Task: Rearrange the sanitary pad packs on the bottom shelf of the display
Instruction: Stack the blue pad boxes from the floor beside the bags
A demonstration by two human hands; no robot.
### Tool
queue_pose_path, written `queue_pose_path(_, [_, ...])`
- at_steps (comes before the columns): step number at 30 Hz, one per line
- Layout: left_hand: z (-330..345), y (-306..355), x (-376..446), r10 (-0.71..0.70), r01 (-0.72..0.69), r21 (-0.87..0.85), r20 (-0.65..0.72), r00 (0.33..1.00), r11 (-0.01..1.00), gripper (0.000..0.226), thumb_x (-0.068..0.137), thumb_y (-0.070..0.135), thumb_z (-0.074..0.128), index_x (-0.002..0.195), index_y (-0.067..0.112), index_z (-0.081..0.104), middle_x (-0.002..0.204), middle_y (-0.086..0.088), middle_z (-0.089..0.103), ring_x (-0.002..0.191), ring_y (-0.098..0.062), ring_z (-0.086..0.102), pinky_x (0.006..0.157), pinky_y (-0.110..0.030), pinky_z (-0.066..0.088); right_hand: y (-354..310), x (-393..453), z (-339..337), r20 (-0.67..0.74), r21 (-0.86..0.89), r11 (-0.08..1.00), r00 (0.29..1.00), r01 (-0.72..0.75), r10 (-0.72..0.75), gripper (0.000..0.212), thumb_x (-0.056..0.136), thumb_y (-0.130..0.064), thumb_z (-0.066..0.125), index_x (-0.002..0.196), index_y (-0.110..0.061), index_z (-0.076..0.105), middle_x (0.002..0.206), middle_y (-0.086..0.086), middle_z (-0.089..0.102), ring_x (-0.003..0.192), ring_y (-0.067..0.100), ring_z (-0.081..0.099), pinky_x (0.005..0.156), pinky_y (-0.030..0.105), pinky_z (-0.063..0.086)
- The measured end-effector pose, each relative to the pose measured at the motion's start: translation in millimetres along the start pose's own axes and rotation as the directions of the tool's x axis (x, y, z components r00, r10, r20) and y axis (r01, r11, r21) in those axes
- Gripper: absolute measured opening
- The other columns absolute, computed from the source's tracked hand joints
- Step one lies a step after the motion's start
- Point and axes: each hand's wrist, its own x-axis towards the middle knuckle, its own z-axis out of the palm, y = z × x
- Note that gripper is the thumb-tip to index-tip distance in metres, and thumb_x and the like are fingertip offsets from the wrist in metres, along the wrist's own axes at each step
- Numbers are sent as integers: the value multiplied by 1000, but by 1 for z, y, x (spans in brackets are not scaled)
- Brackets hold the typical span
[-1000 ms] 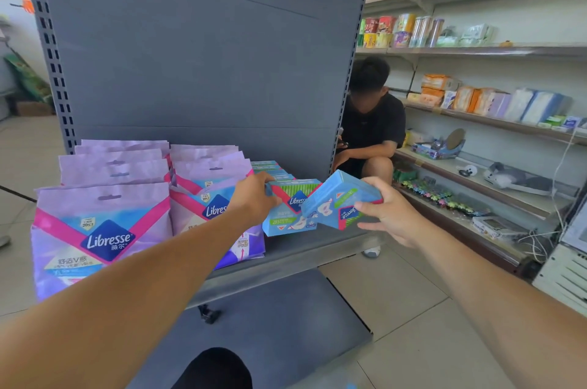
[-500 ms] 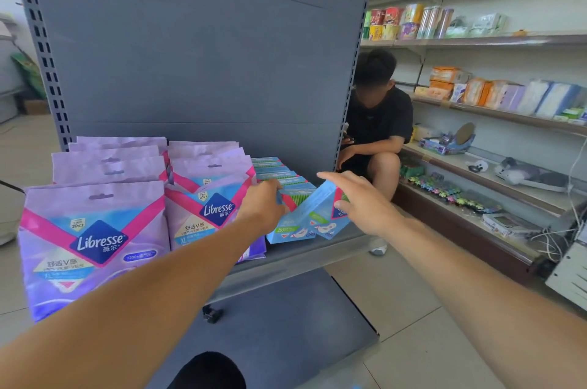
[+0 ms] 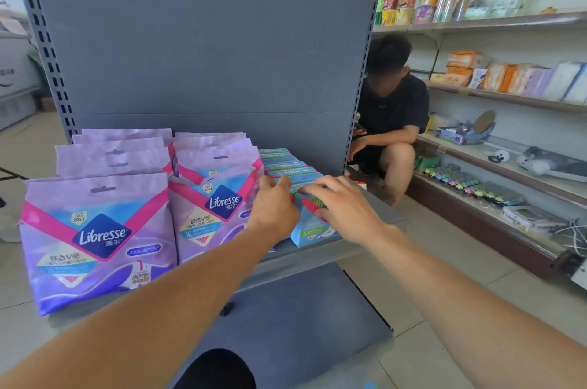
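Purple Libresse pad packs (image 3: pixel 95 239) stand in two rows on the left of the grey bottom shelf (image 3: pixel 301 261). To their right runs a row of smaller blue pad packs (image 3: pixel 282 163). At the front of that row stands one blue pack (image 3: pixel 309 230), upright and facing me. My left hand (image 3: pixel 273 207) curls over its top left edge. On its top right my right hand (image 3: pixel 343 207) presses with spread, fairly straight fingers. Both hands hide most of the pack's upper half.
A grey back panel (image 3: pixel 203 49) rises behind the shelf, and a dark base plate (image 3: pixel 286 325) lies on the floor below it. A person (image 3: pixel 390 109) crouches just right of the display. Wall shelves (image 3: pixel 508 99) with goods run along the right.
My right hand brought a tilted blue pack to the front of the blue row and set it upright. Its fingers now press on the top; my left hand stayed at the row's front.
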Motion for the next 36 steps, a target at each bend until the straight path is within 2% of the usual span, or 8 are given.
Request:
queue_pose_path(4, [1, 0, -5, 26, -27, -22, -16, 1000, 999, 49, 84, 22, 58, 131, 10, 52, 130, -11, 33, 122, -26, 44, 107, -30, 37, 1, -4, 4, -32, 28, 997, 997, -69, 70, 52, 84, -23, 72, 132, -35, 55, 129, -9, 53, 119, 23, 46, 96, 44, 41])
queue_pose_path(9, [2, -3, -9, 51, -51, -15, 10, 999, 999, 61, 80, 33, 66, 136, 12, 51, 131, -9, 32, 125, -24, 40, 111, -30, 34, 8, -15, 8, 78, 287, 903, 947, -320, 311, 63, 85, -30, 73, 141, -29, 45, 151, 3, 29, 141, 23, 21, 110, 34, 31])
queue_pose_path(13, [6, -2, -7, 85, -85, 23, 33, 996, 996, 52, 82, 38, 67, 128, 16, 54, 130, -10, 30, 125, -29, 38, 110, -35, 36, 13, -26, 14, 114, 467, 775, 898, -427, 426, 79, 79, -21, 80, 145, -28, 37, 145, 6, 32, 126, 13, 41, 96, 19, 39])
queue_pose_path(17, [10, 5, -8, 112, -123, 163, 74, 991, 979, 49, 89, 31, 58, 133, 13, 47, 139, -16, 24, 128, -37, 33, 110, -40, 34, 13, -29, 12, 162, 503, 737, 887, -451, 433, 83, 80, -14, 78, 147, -27, 31, 132, 0, 54, 115, 12, 54, 92, 29, 50])
queue_pose_path(23, [2, 22, -8, 124, -218, 462, 226, 966, 860, 62, 94, 16, 43, 149, 3, 18, 150, -21, 19, 133, -40, 26, 112, -42, 22, 6, -24, 12, 200, 502, 737, 890, -453, 410, 84, 81, -17, 78, 148, -30, 29, 128, 0, 58, 112, 14, 55, 89, 28, 47])
queue_pose_path(28, [-7, 20, 2, 198, -379, 567, 355, 914, 732, 44, 94, 16, 40, 135, 0, 42, 145, -16, 35, 129, -36, 33, 111, -46, 26, 8, -28, 21, 213, 565, 636, 838, -525, 502, 95, 80, -17, 80, 151, -25, 18, 121, -7, 55, 114, 15, 57, 92, 31, 50])
queue_pose_path(33, [-13, 14, 11, 176, -387, 586, 385, 906, 712, 50, 92, 20, 44, 138, 4, 35, 141, -15, 40, 127, -33, 39, 109, -46, 33, 12, -32, 38, 262, 560, 602, 811, -569, 523, 52, 84, -22, 75, 127, -19, 46, 125, 0, 63, 114, 19, 61, 94, 38, 53])
queue_pose_path(36, [-23, 17, 7, 162, -373, 572, 385, 908, 731, 42, 97, 22, 42, 134, 4, 39, 135, -14, 43, 123, -31, 42, 106, -40, 35, 9, -29, 38, 290, 577, 592, 819, -563, 496, 48, 86, -21, 73, 126, -19, 48, 126, -1, 63, 113, 17, 61, 95, 38, 53])
